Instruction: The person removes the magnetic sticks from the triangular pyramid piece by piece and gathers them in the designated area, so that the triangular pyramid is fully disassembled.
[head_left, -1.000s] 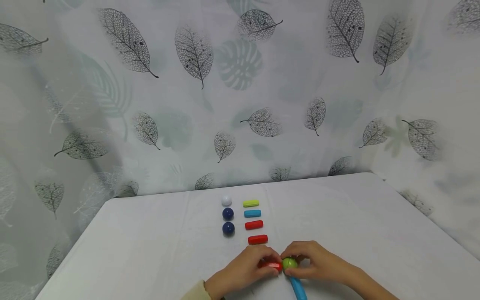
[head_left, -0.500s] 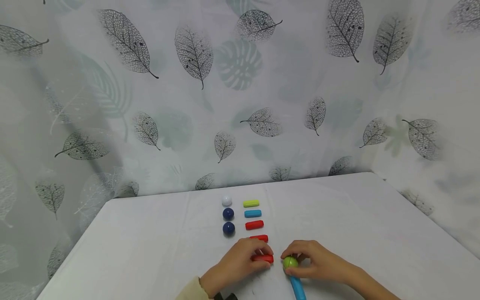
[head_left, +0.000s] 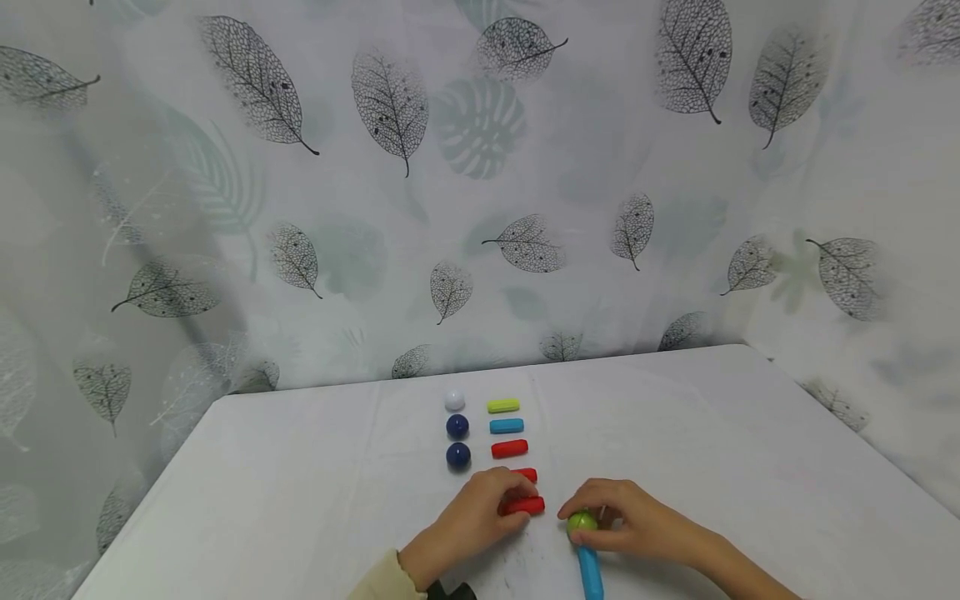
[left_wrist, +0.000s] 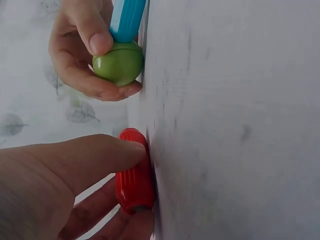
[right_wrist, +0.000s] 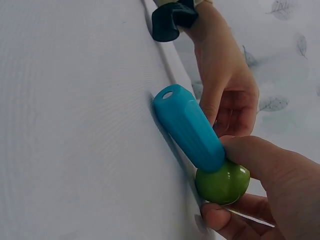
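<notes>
My left hand (head_left: 476, 518) pinches a red rod (head_left: 525, 506) between thumb and fingers, low over the white table. In the left wrist view this rod (left_wrist: 134, 187) is ribbed, with the thumb across one end. My right hand (head_left: 633, 518) holds a green ball (head_left: 582, 523) between thumb and fingers. A blue rod (head_left: 590, 573) meets the ball on the side toward the person. In the right wrist view the blue rod (right_wrist: 187, 127) shows a round mark in its free end, and its other end touches the green ball (right_wrist: 225, 185). A gap separates the red rod from the ball.
Beyond the hands, a column of rods includes a yellow-green rod (head_left: 503, 406), a blue rod (head_left: 507, 426) and a red rod (head_left: 510, 449). Another red rod (head_left: 528, 475) is partly hidden. Left of them lie a white ball (head_left: 454, 400) and two navy balls (head_left: 458, 456).
The left hand has drawn the red rod away from the green ball, leftward and farther up the table. The right hand stays nearly in place; the blue rod's near end has swung slightly left.
</notes>
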